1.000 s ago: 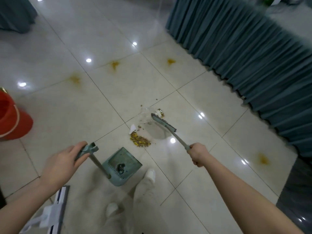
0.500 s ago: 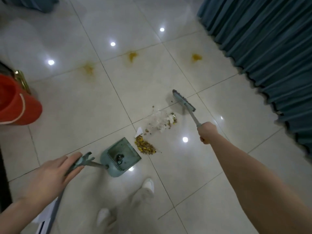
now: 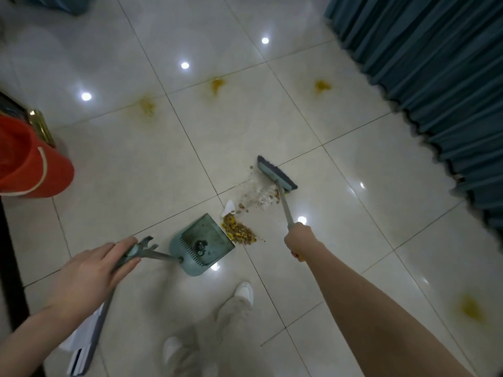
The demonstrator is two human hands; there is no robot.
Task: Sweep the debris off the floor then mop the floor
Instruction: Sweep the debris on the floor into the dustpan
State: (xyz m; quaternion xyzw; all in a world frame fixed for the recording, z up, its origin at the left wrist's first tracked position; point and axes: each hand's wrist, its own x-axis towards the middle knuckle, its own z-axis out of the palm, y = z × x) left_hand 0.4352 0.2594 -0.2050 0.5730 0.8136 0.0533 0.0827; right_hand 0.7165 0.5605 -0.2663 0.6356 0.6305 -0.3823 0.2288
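While gripping the thin grey pole of the teal brush-headed broom in the right hand, clasps the grey handle of the teal plastic dustpan in the left hand, hands well apart. Places the broom head on the glossy pale tiled floor, just beyond scattered brown crumbs and clear scraps. Angles the dustpan mouth toward a heap of yellow-brown debris just beside its lip. Stands over a white flat mop under the left forearm, red plastic bucket at far left.
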